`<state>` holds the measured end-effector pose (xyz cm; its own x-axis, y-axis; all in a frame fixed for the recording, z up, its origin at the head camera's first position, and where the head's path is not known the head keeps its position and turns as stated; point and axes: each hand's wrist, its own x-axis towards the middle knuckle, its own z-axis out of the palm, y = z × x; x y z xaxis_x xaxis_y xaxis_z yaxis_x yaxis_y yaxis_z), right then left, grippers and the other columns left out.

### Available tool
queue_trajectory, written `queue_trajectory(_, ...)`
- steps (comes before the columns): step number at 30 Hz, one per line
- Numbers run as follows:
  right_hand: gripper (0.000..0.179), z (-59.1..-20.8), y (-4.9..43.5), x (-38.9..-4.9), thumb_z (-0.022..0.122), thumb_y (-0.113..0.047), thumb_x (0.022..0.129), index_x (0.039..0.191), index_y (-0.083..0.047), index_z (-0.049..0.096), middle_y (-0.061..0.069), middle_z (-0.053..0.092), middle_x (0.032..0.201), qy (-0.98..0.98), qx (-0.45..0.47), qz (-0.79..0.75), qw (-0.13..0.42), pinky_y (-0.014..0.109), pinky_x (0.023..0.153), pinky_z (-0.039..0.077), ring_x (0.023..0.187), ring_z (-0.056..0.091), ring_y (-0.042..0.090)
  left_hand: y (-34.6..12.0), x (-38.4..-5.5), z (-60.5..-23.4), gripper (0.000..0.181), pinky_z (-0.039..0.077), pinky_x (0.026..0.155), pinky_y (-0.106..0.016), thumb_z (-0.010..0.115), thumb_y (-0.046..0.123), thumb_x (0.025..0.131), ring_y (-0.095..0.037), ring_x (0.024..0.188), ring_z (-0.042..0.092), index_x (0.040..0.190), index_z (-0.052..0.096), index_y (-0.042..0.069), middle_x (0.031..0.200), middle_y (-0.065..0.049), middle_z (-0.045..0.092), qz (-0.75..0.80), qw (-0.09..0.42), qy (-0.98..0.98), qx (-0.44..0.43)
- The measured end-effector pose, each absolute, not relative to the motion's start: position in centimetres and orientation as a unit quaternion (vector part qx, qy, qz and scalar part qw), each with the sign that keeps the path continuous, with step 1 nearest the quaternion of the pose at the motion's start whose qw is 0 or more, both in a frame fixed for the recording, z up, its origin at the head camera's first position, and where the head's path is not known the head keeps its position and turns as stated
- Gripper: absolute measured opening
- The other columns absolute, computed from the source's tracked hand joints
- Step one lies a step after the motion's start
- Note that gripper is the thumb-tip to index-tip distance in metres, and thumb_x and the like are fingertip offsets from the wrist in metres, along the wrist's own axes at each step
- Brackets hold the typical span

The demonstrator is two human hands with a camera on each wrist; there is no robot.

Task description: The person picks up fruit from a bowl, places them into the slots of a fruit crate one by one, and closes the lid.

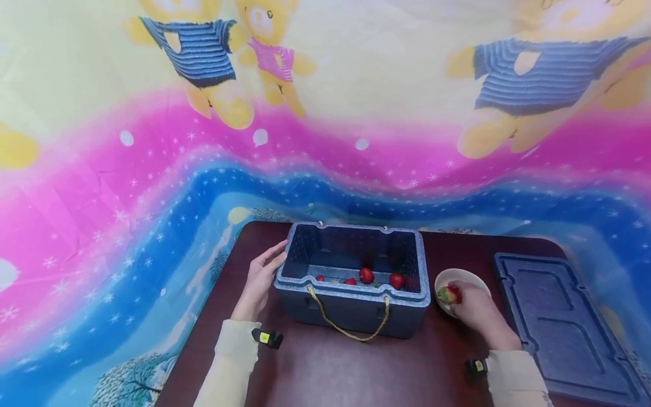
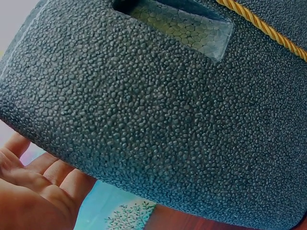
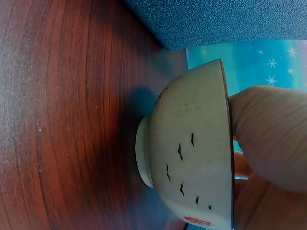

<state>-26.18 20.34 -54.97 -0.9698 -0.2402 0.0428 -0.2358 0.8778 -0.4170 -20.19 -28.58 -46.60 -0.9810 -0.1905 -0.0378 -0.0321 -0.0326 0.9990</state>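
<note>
A dark grey foam box point(image 1: 351, 311) with a gold rope handle point(image 1: 338, 328) stands uncovered on the table. My left hand point(image 1: 261, 280) rests against its left side near the rim, fingers extended; in the left wrist view these fingers point(image 2: 62, 175) reach behind the textured wall. Inside the box lie several red fruits point(image 1: 366, 275), partly hidden by the front wall. To the right, a pale bowl point(image 3: 192, 148) stands upright on the table. My right hand point(image 1: 478, 311) is over the bowl, pinching a strawberry point(image 1: 450, 294) with a greenish end; the right wrist view hides the fruit.
The dark grey lid point(image 1: 564, 322) lies at the table's right side, beyond the bowl. A dark red-brown wooden table point(image 1: 351, 373) carries everything. Behind it hangs a printed cloth point(image 1: 325, 141) with bears and snowflakes, meeting the table's back edge.
</note>
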Motion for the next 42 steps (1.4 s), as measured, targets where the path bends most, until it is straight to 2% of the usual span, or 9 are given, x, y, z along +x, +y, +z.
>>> queue_trajectory(11, 0.053, -53.7, 20.5, -25.6, 0.082, -0.007, 0.081, 0.126, 0.009, 0.059, 0.03, 0.065, 0.11, 0.968, -0.098, -0.232, 0.023, 0.059, 0.08, 0.053, 0.087, 0.062, 0.037, -28.6, -20.2, -46.6, 0.044, 0.037, 0.109, -0.045, 0.066, 0.025, 0.1, -0.022, 0.132, 0.049, 0.142, 0.06, 0.015, 0.148, -0.007, 0.053, -0.713, 0.057, -0.694, 0.077)
queue_trajectory(18, 0.034, -52.5, 20.4, -25.4, 0.08, -0.014, 0.087, 0.11, 0.006, 0.064, 0.016, 0.067, 0.088, 0.966, -0.076, -0.245, 0.041, 0.042, 0.066, 0.054, 0.074, 0.057, 0.026, -28.6, -20.2, -46.5, 0.044, 0.034, 0.113, -0.047, 0.066, 0.025, 0.1, -0.022, 0.134, 0.047, 0.143, 0.06, 0.014, 0.148, -0.007, 0.052, -0.717, 0.063, -0.691, 0.074)
queue_trajectory(22, 0.025, -52.4, 20.4, -25.3, 0.075, -0.018, 0.092, 0.104, 0.002, 0.066, 0.011, 0.067, 0.086, 0.965, -0.077, -0.244, 0.049, 0.04, 0.066, 0.055, 0.072, 0.057, 0.023, -28.6, -20.3, -46.5, 0.044, 0.033, 0.114, -0.047, 0.065, 0.023, 0.1, -0.022, 0.135, 0.046, 0.143, 0.059, 0.013, 0.148, -0.007, 0.052, -0.719, 0.06, -0.688, 0.075)
queue_trajectory(26, 0.02, -52.4, 20.4, -25.4, 0.07, -0.021, 0.097, 0.101, -0.001, 0.068, 0.007, 0.066, 0.082, 0.966, -0.085, -0.242, 0.045, 0.036, 0.063, 0.05, 0.071, 0.056, 0.022, -28.6, -20.2, -46.5, 0.045, 0.033, 0.114, -0.046, 0.065, 0.023, 0.1, -0.022, 0.136, 0.045, 0.143, 0.059, 0.012, 0.149, -0.008, 0.051, -0.72, 0.059, -0.687, 0.074)
queue_trajectory(33, 0.031, -52.5, 20.5, -25.6, 0.065, -0.034, 0.1, 0.099, -0.003, 0.073, 0.003, 0.067, 0.078, 0.968, -0.117, -0.224, -0.003, 0.041, 0.063, 0.05, 0.069, 0.057, 0.021, -28.6, -20.3, -46.6, 0.044, 0.034, 0.114, -0.048, 0.066, 0.024, 0.1, -0.023, 0.135, 0.047, 0.142, 0.06, 0.014, 0.148, -0.007, 0.052, -0.721, 0.06, -0.686, 0.072)
queue_trajectory(37, 0.035, -52.4, 20.5, -25.6, 0.066, -0.038, 0.098, 0.103, -0.003, 0.07, 0.002, 0.063, 0.074, 0.968, -0.111, -0.224, 0.001, 0.04, 0.064, 0.051, 0.068, 0.056, 0.02, -28.6, -20.3, -46.6, 0.044, 0.034, 0.113, -0.047, 0.066, 0.024, 0.1, -0.023, 0.134, 0.047, 0.142, 0.06, 0.014, 0.148, -0.006, 0.052, -0.723, 0.058, -0.684, 0.073)
queue_trajectory(42, 0.041, -52.0, 20.5, -25.6, 0.076, -0.036, 0.091, 0.111, -0.001, 0.066, 0.011, 0.064, 0.086, 0.966, -0.1, -0.239, 0.008, 0.047, 0.068, 0.055, 0.075, 0.058, 0.026, -28.7, -20.3, -46.6, 0.044, 0.031, 0.115, -0.049, 0.065, 0.025, 0.1, -0.022, 0.136, 0.046, 0.142, 0.06, 0.015, 0.148, -0.005, 0.052, -0.722, 0.057, -0.686, 0.07)
